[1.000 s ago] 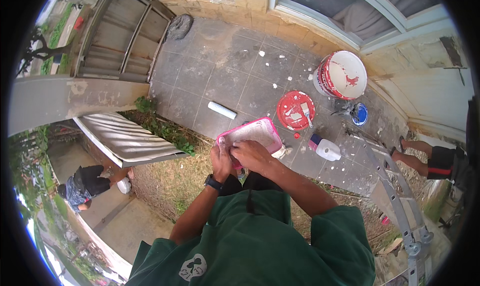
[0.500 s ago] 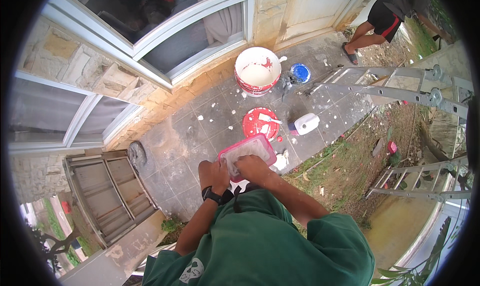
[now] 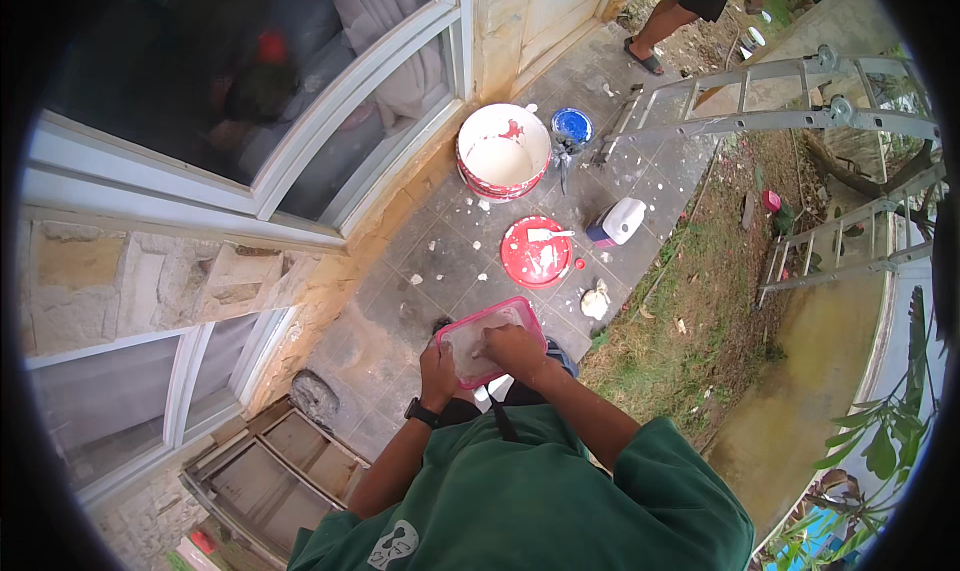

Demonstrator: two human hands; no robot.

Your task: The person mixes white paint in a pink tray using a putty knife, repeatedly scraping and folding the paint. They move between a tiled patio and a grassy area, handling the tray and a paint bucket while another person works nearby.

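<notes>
A pink-rimmed rectangular plastic tub (image 3: 534,321) with whitish-grey matter inside is held in front of my body. My left hand (image 3: 437,379) is closed round its left side. My right hand (image 3: 515,352) reaches over the tub's right part with its fingers bent down into it; what they hold, if anything, is hidden. On the paving ahead lies a red lid (image 3: 520,255) smeared with white, and a white scraper-like tool (image 3: 546,235) rests on it. Beyond the lid stands a red-rimmed white bucket (image 3: 502,156) with pale paint or paste inside.
A blue-topped can (image 3: 572,126) and a white-and-purple jug (image 3: 617,222) stand near the bucket. An aluminium ladder (image 3: 740,124) lies at the right. White splatters dot the tiles (image 3: 440,261). Another person (image 3: 662,26) stands at the far right; a window (image 3: 380,121) lines the left.
My view has turned, shifting the surroundings. My right hand has moved a little rightward within the tub. The other person, bent over earlier, now shows only legs and a hand.
</notes>
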